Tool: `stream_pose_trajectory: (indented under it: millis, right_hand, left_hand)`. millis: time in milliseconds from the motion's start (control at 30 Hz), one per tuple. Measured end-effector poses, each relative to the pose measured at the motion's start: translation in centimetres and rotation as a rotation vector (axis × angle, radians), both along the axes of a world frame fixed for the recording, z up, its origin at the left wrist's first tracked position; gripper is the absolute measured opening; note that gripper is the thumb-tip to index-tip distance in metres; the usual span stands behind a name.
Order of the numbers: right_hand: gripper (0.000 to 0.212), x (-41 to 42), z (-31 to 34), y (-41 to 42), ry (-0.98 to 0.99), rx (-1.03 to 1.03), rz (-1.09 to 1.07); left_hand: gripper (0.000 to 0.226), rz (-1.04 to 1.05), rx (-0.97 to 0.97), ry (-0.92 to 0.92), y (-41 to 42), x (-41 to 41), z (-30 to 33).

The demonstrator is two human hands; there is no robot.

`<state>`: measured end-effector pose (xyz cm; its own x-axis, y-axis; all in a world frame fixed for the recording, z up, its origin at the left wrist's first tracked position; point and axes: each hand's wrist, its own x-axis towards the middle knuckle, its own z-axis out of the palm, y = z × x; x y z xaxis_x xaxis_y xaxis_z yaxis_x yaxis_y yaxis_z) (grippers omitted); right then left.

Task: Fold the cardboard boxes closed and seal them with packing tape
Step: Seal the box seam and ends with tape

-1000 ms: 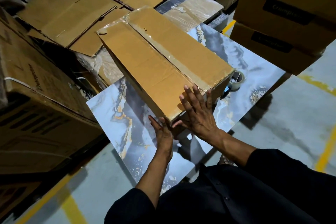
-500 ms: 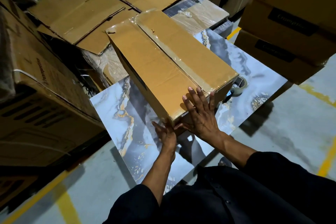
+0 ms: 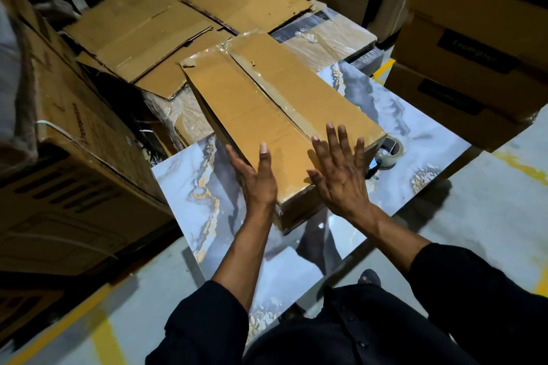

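I have a long cardboard box (image 3: 267, 115) lying on a marble-patterned slab (image 3: 189, 195) in front of me, its far end reaching over the pile of flattened cardboard sheets (image 3: 154, 29) behind. Its top flaps are folded shut, and a strip of clear packing tape (image 3: 275, 98) runs along the centre seam.

My left hand (image 3: 258, 178) is at the near left corner of the box, the thumb lying on the top face and the fingers straight along the left side wall; it clasps the corner loosely rather than clenching. My right hand (image 3: 341, 169) lies flat on the near end of the top, fingers spread and straight, palm down, grasping nothing. Both sleeves are dark.

A roll of packing tape (image 3: 391, 151) sits on the slab just beside the near right corner of the box, partly hidden by it. I cannot tell whether it touches the box.

To my left stands a large printed carton (image 3: 74, 157) with a white strap across it. To my right, stacked brown cartons (image 3: 468, 47) carry dark labels. Plastic-wrapped bundles (image 3: 329, 38) lie beyond the box, under the loose sheets. The grey floor (image 3: 489, 216) has yellow painted lines.
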<state>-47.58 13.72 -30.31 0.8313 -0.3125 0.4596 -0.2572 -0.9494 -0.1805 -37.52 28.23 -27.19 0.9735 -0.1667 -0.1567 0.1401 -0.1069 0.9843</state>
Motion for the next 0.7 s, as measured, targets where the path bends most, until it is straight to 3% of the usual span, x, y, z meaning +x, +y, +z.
stream_pose_trajectory:
  millis: [133, 300, 433, 533, 633, 700]
  right_hand:
    - [0.066, -2.4, -1.8, 0.3, -0.023, 0.075, 0.033]
    - [0.073, -5.7, -2.3, -2.5, -0.149, 0.318, -0.112]
    - [0.079, -4.1, 0.3, -7.1, -0.216, 0.729, -0.205]
    - [0.099, -2.3, 1.5, -9.5, -0.29, 1.116, -0.22]
    - [0.07, -2.3, 0.8, -10.3, -0.283, 1.229, -0.151]
    - [0.052, -2.6, 0.1, -11.2, -0.24, 1.314, -0.099]
  left_hand:
    - [0.093, -0.053, 0.018, 0.104, 0.3, 0.0, -1.6]
    - [0.089, -0.026, -0.073, 0.117, 1.6, 0.3, -1.3]
    - [0.079, 0.034, -0.166, 0.114, 2.0, -0.4, -0.6]
    - [0.07, 0.085, -0.152, 0.042, 1.1, -2.5, -0.8]
    - [0.071, 0.175, -0.062, -0.058, 0.5, -6.5, -2.0]
    - [0.088, 0.232, -0.001, -0.065, -1.0, -8.5, -2.6]
